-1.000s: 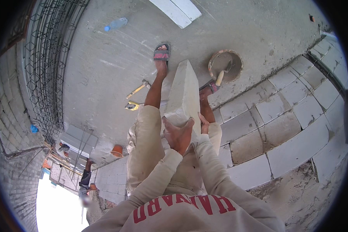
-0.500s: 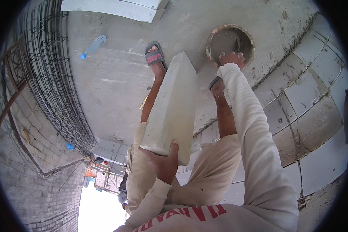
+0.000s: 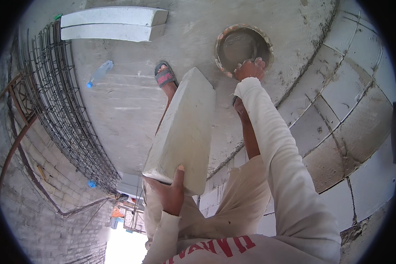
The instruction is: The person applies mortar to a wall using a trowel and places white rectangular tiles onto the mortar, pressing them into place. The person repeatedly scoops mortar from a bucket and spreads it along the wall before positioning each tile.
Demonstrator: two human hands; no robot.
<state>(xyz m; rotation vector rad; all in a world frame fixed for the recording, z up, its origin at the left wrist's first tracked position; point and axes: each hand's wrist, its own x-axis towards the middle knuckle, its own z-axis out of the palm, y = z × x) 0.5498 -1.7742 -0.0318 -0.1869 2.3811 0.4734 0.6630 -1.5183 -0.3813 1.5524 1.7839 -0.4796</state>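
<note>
The right hand (image 3: 251, 69) has moved from block (image 3: 185, 132) to bucket (image 3: 219, 56) of, seemingly, mortar (image 3: 236, 47).

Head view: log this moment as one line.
Left grip: on concrete block, near end; right grip: at mortar bucket, hold unclear; plastic bottle: lying on floor

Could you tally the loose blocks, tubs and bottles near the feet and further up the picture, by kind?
Long, pale, rectangular masonry blocks: 3 (one in the left hand, two side by side near the top)
Round, mortar-crusted tub of grey mix: 1
Clear plastic bottle with a blue cap: 1
Total: 5
</note>
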